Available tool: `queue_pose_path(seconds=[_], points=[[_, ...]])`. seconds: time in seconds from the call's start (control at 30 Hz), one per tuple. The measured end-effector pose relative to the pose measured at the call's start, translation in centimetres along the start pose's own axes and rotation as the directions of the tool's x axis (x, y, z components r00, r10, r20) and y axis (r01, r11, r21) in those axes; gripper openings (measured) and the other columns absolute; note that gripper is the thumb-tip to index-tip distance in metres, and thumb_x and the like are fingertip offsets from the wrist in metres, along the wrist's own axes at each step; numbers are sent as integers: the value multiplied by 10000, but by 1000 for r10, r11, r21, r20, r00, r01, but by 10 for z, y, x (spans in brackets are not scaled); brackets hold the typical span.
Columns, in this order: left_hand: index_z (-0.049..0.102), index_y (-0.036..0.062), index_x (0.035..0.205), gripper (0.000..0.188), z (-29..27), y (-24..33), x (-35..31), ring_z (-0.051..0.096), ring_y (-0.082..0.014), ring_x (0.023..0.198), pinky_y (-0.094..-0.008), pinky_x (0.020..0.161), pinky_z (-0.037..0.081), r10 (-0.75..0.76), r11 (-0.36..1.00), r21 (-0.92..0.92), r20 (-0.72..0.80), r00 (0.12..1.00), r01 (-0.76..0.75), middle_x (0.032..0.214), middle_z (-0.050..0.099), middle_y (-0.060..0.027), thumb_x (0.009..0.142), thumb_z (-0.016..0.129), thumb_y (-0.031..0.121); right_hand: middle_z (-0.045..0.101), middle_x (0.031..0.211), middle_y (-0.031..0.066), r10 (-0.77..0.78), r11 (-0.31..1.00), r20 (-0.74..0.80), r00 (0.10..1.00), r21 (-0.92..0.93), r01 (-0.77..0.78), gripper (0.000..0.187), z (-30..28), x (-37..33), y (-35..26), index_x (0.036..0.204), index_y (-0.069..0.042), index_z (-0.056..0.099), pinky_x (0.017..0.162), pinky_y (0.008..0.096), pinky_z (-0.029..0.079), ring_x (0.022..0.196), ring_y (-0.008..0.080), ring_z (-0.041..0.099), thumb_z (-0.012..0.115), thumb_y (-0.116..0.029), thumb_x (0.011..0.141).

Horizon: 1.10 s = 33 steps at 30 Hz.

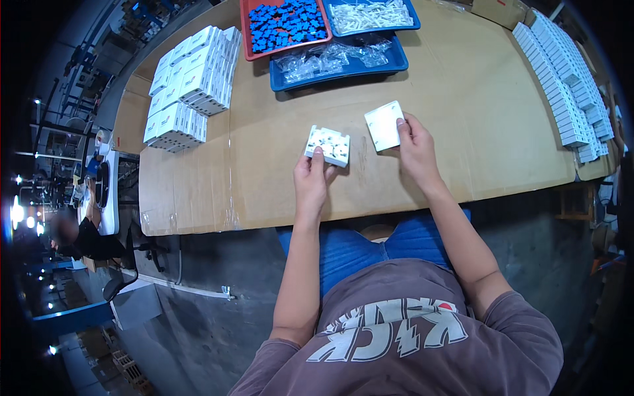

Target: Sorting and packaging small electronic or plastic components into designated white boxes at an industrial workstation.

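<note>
Over the middle of the cardboard-covered table, my left hand (312, 179) grips a white plastic housing (328, 146) by its near edge, thumb on top. Molded details and openings show on the housing's upper side. To the right, my right hand (416, 148) is closed on a flat, square white cover (383, 127), thumb on its face and the other fingers mostly hidden behind. Small marks sit near the cover's edges. The two white parts are apart, with a short gap between them.
Beyond my hands stand a red tray (247, 39) of blue pieces, a blue tray (415, 18) of white pieces and another blue tray (284, 82) of clear parts. White boxes (188, 86) are stacked at left, white units (561, 86) at right. A person (99, 234) sits far left.
</note>
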<state>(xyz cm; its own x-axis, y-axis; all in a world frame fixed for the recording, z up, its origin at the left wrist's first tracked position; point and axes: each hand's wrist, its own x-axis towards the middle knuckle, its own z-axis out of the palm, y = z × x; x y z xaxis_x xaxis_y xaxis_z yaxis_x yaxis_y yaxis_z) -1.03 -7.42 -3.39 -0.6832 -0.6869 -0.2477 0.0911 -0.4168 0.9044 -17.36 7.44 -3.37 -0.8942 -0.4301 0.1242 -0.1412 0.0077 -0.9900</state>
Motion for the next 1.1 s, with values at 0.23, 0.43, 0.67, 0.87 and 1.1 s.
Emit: queue_pose_path(seconds=[0.23,0.43,0.67,0.87,1.1], points=[[547,-12,1437,563,-11,-14,-46,507,-312,1208,-450,1032,430,593,432,887,-140,793,-166,1290,519,-176,974,730,253,733,900,155,332,902,116,936,-328,-280,482,-43,-64,-52,1457,28,493,680,319,550,722,205,705,618,-147,1025],[606,74,1390,464,-32,-8,-42,469,-403,1289,-516,1095,376,433,95,849,435,789,-520,1411,489,-196,986,672,292,692,1108,151,-77,758,306,949,-600,255,385,-55,-55,-28,1326,-57,652,879,420,530,1001,346,663,658,-119,946],[580,93,1451,513,-18,9,-16,454,-398,1341,-509,1127,346,304,-71,817,564,767,-573,1453,472,-196,1030,589,387,602,1303,143,-298,468,429,853,-713,522,334,-24,-11,11,1255,-88,704,996,521,417,1217,316,542,679,-208,944],[583,92,1446,525,-16,-1,11,456,-389,1342,-507,1125,348,401,18,827,509,762,-562,1453,474,-187,1037,572,420,605,1251,158,-243,380,365,899,-817,434,418,9,23,13,1260,-40,697,971,487,415,1200,314,532,669,-328,958],[573,78,1446,507,-17,-3,14,412,-417,1423,-524,1167,339,436,98,836,451,779,-539,1516,454,-200,1043,579,385,612,1231,176,-288,480,426,858,-711,514,386,1,96,-31,1249,-35,698,967,479,467,1167,355,573,646,-293,966]])
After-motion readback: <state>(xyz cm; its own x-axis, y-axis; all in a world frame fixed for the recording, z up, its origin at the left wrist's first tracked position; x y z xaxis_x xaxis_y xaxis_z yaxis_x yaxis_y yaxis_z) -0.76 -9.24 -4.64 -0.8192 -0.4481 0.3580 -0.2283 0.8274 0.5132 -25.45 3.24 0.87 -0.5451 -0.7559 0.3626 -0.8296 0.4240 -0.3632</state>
